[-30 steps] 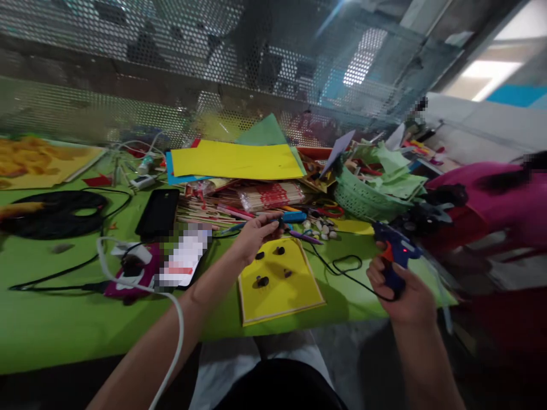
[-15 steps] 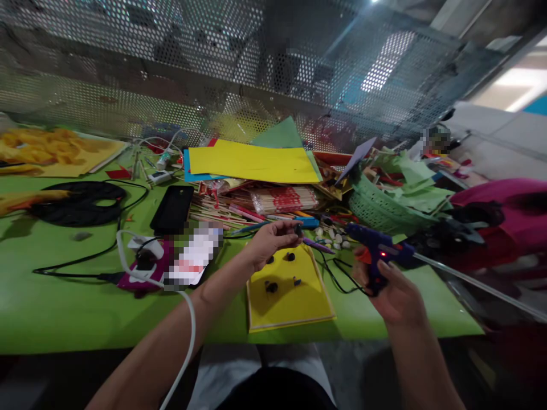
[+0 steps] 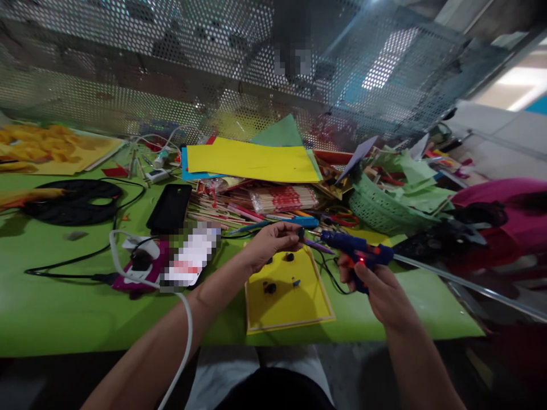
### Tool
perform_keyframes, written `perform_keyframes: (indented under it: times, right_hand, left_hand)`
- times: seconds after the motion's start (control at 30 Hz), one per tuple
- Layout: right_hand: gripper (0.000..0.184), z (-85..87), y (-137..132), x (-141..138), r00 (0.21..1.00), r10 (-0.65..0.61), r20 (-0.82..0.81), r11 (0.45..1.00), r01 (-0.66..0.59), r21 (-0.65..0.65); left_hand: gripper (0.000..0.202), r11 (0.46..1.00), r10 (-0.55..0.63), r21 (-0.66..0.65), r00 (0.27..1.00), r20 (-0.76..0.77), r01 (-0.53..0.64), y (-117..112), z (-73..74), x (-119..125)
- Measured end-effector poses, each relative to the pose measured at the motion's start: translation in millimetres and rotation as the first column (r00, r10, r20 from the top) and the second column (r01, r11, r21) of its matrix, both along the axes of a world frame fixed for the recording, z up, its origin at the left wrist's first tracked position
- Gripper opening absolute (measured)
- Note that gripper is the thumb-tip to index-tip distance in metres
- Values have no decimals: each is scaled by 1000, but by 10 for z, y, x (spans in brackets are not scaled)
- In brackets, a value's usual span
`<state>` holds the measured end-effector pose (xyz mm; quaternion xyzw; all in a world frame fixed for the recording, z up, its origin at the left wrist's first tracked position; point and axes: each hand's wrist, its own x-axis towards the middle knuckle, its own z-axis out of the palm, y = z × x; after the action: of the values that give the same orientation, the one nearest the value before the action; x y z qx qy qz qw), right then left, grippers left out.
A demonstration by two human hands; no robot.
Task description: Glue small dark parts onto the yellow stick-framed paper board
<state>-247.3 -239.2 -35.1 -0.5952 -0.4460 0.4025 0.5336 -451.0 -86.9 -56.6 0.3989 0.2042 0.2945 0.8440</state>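
Between the fingertips of my left hand [image 3: 276,242] is a small dark piece [image 3: 301,233], too small to name. My right hand [image 3: 380,287] is wrapped round a blue hot glue gun [image 3: 354,247] with a glowing red light. The gun's nozzle points left, close to the dark piece; whether they touch I cannot tell. Below my hands lies a yellow board [image 3: 286,310] with a pale raised border. Several small dark pieces stand on it, among them a dark round one [image 3: 270,288] and a small bluish one [image 3: 296,282].
Behind the board are wooden sticks, pens and yellow paper [image 3: 256,162]. A green basket [image 3: 371,205] of paper scraps stands to the right. On the left are a phone [image 3: 170,208], a lit phone screen [image 3: 192,256], a purple power strip [image 3: 143,273] with cables and a black palette [image 3: 72,202].
My right hand has brought the glue gun leftward, so its nozzle is now near the dark piece. My left hand has stayed nearly in place, still pinching that piece.
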Motion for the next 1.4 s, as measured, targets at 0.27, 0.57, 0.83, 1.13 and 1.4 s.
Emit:
perform_keyframes:
  times: [0.27,0.57,0.83,1.13,1.4]
  right_hand:
    - [34,26,53,-47,995,31,99,999,-32,5]
    - [34,12,57,-22,984,44,171,999,-45,3]
    - [34,3,68,-28,987,39,157,999,-39,-3]
    - [36,17,58,-63,985,56,165,998,-53,-23]
    - [36,9,94,-43,982,26,188,1000,-28,8]
  left_hand:
    - [43,1000,-5,4,1000,-11,5,-3,16,-9]
    - [43,1000,-13,13,1000,-7,13,6,1,-2]
    - [44,1000,-13,-4,1000,9,13,-6,35,-9]
    - [45,1000,-9,17,1000,1,9,2,14,-5]
    - [44,999,-12,48,1000,14,11,-1,8,-2]
